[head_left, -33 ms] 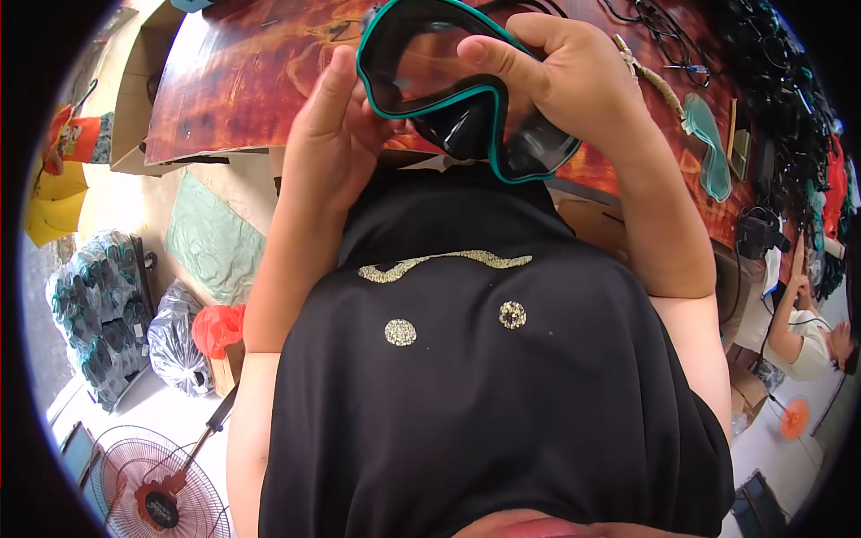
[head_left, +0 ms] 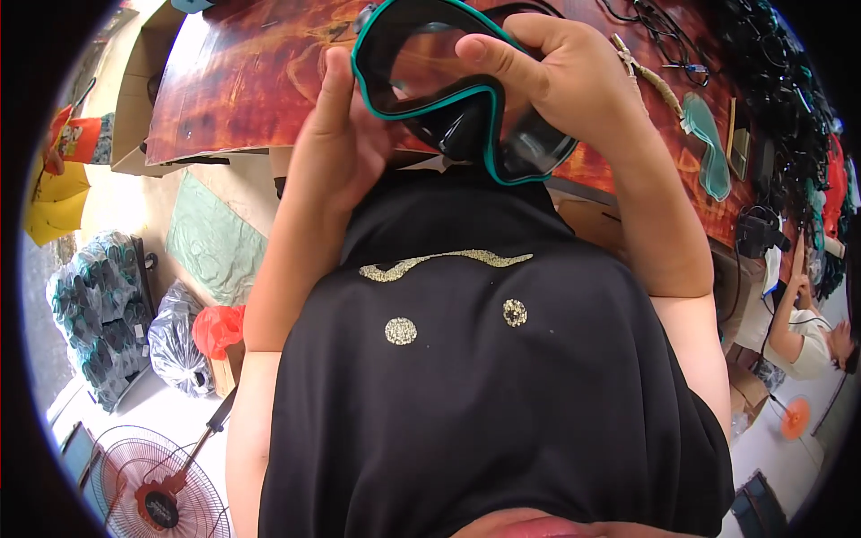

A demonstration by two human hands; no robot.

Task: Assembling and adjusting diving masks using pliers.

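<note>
A diving mask (head_left: 491, 134) with a teal rim, clear lenses and a black nose pocket is held up over the table's near edge. My right hand (head_left: 583, 76) grips its right side, the thumb laid across the lens and the other fingers mostly hidden behind. Beside the mask's left edge is my left hand (head_left: 345, 134), thumb pointing up and apart from the fingers, which are a little blurred. Whether those fingertips touch the mask I cannot tell.
The glossy red-brown table (head_left: 242, 108) carries a teal lens-shaped piece (head_left: 707, 148) and dark cords (head_left: 659, 31). Many black straps or parts (head_left: 771, 81) are heaped at the right. On the floor stand a fan (head_left: 157, 502) and stacked bagged masks (head_left: 99, 314). Another person (head_left: 798, 332) sits far right.
My left hand has shifted slightly, its fingers drawing down and back from the mask's left edge. The mask has tilted very slightly; my right hand keeps its grip.
</note>
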